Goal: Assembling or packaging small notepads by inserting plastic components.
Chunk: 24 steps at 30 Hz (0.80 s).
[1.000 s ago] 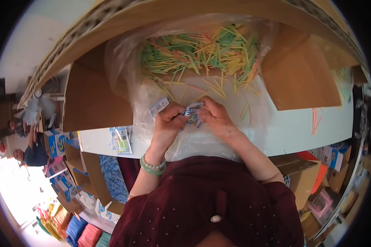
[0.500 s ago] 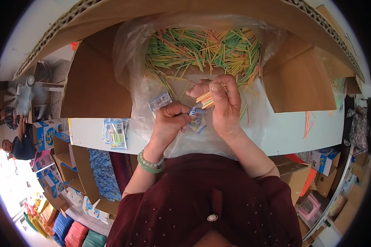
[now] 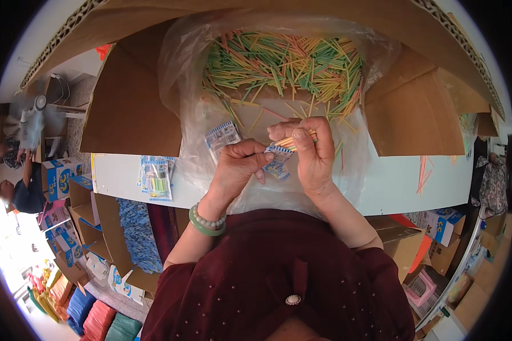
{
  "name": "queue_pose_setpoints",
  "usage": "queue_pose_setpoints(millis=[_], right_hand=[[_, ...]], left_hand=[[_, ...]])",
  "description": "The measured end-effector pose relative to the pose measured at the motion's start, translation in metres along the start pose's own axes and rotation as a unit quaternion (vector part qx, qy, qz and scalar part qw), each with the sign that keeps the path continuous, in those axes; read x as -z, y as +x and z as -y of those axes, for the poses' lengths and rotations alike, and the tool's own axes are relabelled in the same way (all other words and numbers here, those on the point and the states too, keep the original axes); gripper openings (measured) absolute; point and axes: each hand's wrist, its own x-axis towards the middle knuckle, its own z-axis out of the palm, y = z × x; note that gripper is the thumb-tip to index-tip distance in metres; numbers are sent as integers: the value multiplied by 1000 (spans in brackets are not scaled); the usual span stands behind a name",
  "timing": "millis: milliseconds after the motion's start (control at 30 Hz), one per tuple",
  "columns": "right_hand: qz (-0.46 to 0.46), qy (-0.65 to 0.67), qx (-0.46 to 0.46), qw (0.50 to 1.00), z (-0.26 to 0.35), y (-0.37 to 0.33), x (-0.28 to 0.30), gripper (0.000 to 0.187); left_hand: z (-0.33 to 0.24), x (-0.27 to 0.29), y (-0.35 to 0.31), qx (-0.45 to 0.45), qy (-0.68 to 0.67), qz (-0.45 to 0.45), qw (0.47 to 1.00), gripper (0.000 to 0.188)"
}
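Note:
My left hand point(image 3: 237, 169) pinches the striped edge of a small blue-and-white clear plastic packet point(image 3: 278, 169). In my right hand point(image 3: 314, 161) is a bundle of thin candy-like sticks point(image 3: 289, 141), yellow, orange and pink, held between curled fingers and thumb. The bundle's lower ends meet the packet's mouth; how far in they reach is hard to see. Beyond my hands, a heap of green, yellow and pink sticks point(image 3: 284, 62) lies on clear plastic sheeting point(image 3: 188, 96) in an open cardboard box. Another packet point(image 3: 222, 137) rests just past my left hand.
Filled packets point(image 3: 157, 181) lie on the white tabletop point(image 3: 125, 176) at left. Box flaps point(image 3: 132, 108) rise on both sides. Loose pink sticks point(image 3: 423, 173) are at right. A carton of blue packets point(image 3: 137, 233) stands below the table's left edge. Two people appear far left.
My right hand has come slightly down and right, bringing the stick bundle to the packet's mouth. The packet's striped edge, bunched before, is now spread wider.

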Motion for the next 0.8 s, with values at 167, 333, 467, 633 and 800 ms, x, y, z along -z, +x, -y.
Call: queue_pose_setpoints(millis=[167,333,467,633,800], right_hand=[[-24,9,-68,997,8,-2,5,13],[-41,-23,-83,995,10,-2,6,15],[20,-40,-145,988,14,-1,11,10],[114,37,-147,982,11,0,7,12],[172,18,-131,976,-10,-13,13,21]], left_hand=[[1,0,0,-4,5,-7,1000,6],[1,-3,-1,-33,48,-26,998,5],[4,-4,-3,-81,110,-32,990,5],[0,-13,-3,-49,131,-21,990,12],[19,-9,2,-174,153,-29,972,13]])
